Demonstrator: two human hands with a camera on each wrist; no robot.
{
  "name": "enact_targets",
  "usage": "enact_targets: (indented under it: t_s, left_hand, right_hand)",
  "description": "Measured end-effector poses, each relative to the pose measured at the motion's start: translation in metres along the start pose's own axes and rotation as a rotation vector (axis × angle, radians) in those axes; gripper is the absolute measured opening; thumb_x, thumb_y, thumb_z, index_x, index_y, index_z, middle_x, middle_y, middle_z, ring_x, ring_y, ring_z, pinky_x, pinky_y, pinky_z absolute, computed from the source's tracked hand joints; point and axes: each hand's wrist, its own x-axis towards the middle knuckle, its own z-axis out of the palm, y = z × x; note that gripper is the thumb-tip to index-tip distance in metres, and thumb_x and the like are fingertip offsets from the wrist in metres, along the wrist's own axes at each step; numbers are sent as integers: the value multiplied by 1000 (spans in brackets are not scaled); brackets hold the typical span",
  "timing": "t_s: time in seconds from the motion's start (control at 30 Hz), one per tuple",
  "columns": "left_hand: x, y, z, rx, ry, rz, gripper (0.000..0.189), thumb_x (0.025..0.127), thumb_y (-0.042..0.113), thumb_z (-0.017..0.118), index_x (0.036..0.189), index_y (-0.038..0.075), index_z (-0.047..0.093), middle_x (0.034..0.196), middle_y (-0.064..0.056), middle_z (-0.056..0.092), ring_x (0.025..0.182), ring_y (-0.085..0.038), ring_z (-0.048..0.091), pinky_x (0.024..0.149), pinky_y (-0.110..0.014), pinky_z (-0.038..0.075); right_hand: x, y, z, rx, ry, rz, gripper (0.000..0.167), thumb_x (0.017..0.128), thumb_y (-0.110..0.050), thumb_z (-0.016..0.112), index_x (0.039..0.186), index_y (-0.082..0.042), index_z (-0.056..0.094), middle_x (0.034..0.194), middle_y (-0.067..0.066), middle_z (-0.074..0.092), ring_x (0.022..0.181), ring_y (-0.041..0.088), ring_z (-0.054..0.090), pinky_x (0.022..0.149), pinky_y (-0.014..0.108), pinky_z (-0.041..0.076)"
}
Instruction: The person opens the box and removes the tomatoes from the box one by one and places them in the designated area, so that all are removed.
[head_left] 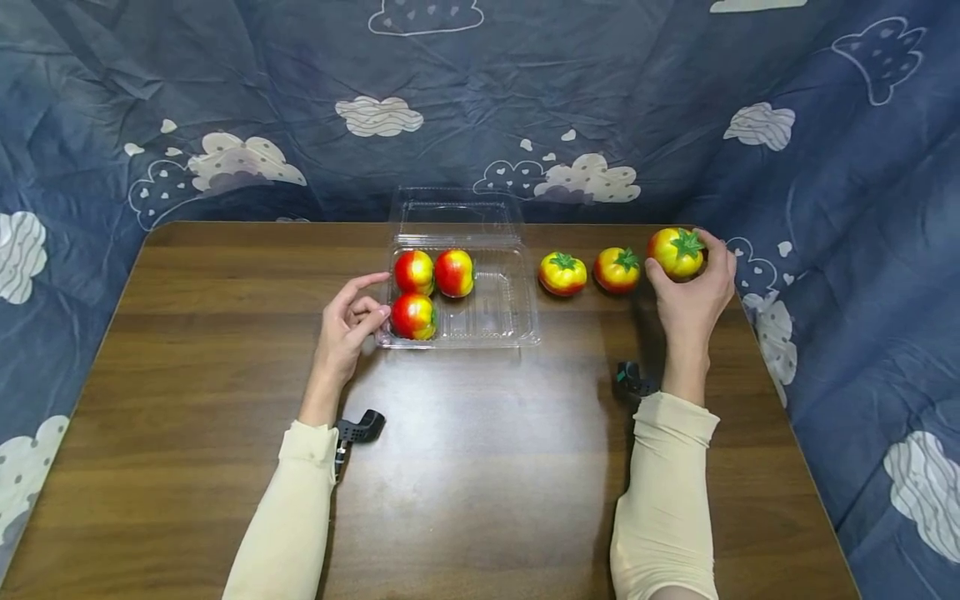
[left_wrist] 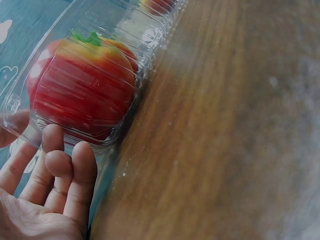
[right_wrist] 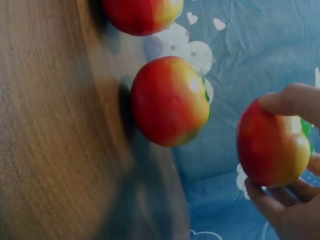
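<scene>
My right hand (head_left: 697, 287) grips a toy tomato (head_left: 673, 252), red and yellow with green leaves, near the table's back right corner. In the right wrist view the thumb is on one side of this tomato (right_wrist: 272, 145) and fingers on the other. Two like tomatoes, one in the middle (head_left: 617, 270) and one farther left (head_left: 562, 274), sit on the table. My left hand (head_left: 348, 325) touches the left rim of an open clear plastic container (head_left: 495, 312) with thumb and index finger. Its other fingers (left_wrist: 82, 160) curl loosely. Three tomatoes (head_left: 413, 316) fill the container's left part.
The container's hinged lid (head_left: 457, 218) leans back at the table's far edge. A blue cloud-print cloth (head_left: 420, 75) hangs behind and beside the wooden table (head_left: 480, 467). Black wrist cameras (head_left: 362, 427) stick out from both sleeves.
</scene>
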Motion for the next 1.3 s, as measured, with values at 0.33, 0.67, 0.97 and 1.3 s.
enact_targets:
  t_s: [0.33,0.67,0.97,1.3]
  left_hand:
    - [-4,0,-2,-10,0,-15,48,94,-12,65,141,-3,60,74,-5,67,60,-13,59,55,-20,50]
    - [-4,0,1,4,-2,-26,48,94,-11,65,141,-3,60,74,-2,68,60,-13,59,57,-19,51]
    - [-3,1,2,-10,6,-12,49,94,-11,64,141,-1,61,75,-4,68,60,-15,59,56,-20,51]
    - [-1,-2,1,-25,-3,0,48,94,-11,65,141,-6,59,74,-3,68,59,-12,59,55,-19,50]
  right_hand:
    - [-4,11,4,-18,-12,118,72,85,-35,88,149,-22,57,150,0,55,140,19,45,120,36,26]
    - [-1,29,0,-57,-26,144,75,85,-33,88,150,-15,55,150,8,55,142,26,46,122,39,24]
    - [5,41,4,-66,-43,136,74,83,-30,88,148,-12,56,146,14,57,141,31,47,124,41,24]
    - [9,50,9,-104,-101,169,76,84,-26,89,151,-12,54,147,18,55,140,37,46,122,46,27]
